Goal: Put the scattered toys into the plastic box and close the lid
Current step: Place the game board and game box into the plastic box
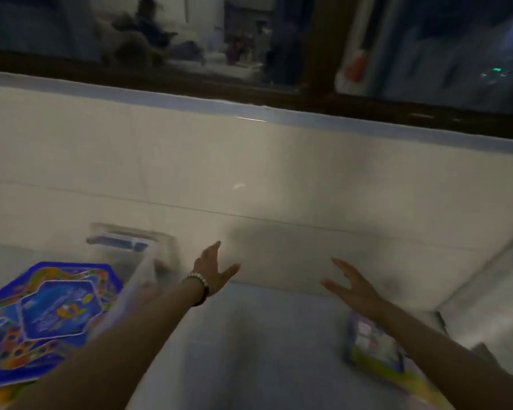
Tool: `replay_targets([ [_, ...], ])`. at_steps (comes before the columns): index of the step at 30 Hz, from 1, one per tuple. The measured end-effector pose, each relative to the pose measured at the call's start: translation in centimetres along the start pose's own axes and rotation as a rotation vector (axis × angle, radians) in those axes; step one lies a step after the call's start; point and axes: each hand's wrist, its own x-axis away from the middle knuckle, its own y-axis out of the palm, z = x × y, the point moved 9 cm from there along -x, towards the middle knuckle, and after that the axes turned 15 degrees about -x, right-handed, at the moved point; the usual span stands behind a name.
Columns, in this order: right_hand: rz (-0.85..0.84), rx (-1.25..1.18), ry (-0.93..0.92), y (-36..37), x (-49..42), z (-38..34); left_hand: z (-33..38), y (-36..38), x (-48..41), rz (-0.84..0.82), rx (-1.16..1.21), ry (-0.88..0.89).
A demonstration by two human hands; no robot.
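From my feed, a dark window (190, 39) spans the top, and below it a long white wall (249, 173) runs across. A pale surface (249, 350) fills the bottom, and both forearms reach out over it. The whole view is smeared by motion.

On the left of that surface lies a blue many-sided toy board (51, 315) with bright orange and green patterns, partly covered by the left forearm. Beyond it, against the wall, I see the clear plastic box (160, 241) with a dark blue part along its near edge; whether its lid is on I cannot tell. It sits just left of the left hand and well apart from the right one. A flat purple toy pack (373, 347) with a yellow-green border lies under the right forearm.

The left hand (216, 270) is held in the air with fingers spread, gripping nothing. The right hand (353, 285) is likewise spread and empty. A pale beaded bracelet (197, 279) circles the left wrist.
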Motion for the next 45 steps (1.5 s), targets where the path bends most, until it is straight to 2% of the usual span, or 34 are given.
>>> replay_targets([
  [5,0.292,-0.148,0.188,-16.2,7.6,10.3,18.1,10.7,1.8,-0.208,0.031,0.276],
  [9,0.452,-0.235,0.367,-22.0,14.1,21.0,27.5,19.8,5.8,-0.375,0.009,0.421],
  [12,0.475,-0.361,0.56,-21.7,18.3,29.0,31.7,25.3,8.7,-0.447,0.011,0.506],
  [17,0.447,-0.592,0.759,-17.8,21.2,38.2,32.3,36.4,11.0,-0.595,-0.016,0.462],
  [23,0.395,-0.868,0.874,-12.1,20.0,44.5,31.6,47.2,12.6,-0.745,-0.054,0.351],
  [27,0.434,-1.036,0.895,-9.0,18.7,47.6,31.1,51.9,13.3,-0.811,-0.044,0.318],
  [35,0.59,-1.341,0.819,-6.7,15.7,50.0,32.6,54.9,13.2,-0.735,0.088,0.369],
  [39,0.624,-1.39,0.77,-7.5,15.0,50.0,33.8,54.1,12.2,-0.719,0.136,0.418],
  [40,0.641,-1.332,0.74,-8.4,14.7,50.0,34.2,53.6,11.7,-0.715,0.127,0.433],
  [42,0.711,-1.058,0.662,-11.5,13.9,50.4,35.0,51.6,9.6,-0.649,0.203,0.408],
  [45,0.798,-0.723,0.539,-15.6,11.5,50.0,34.4,46.9,3.8,-0.345,0.226,0.329],
])
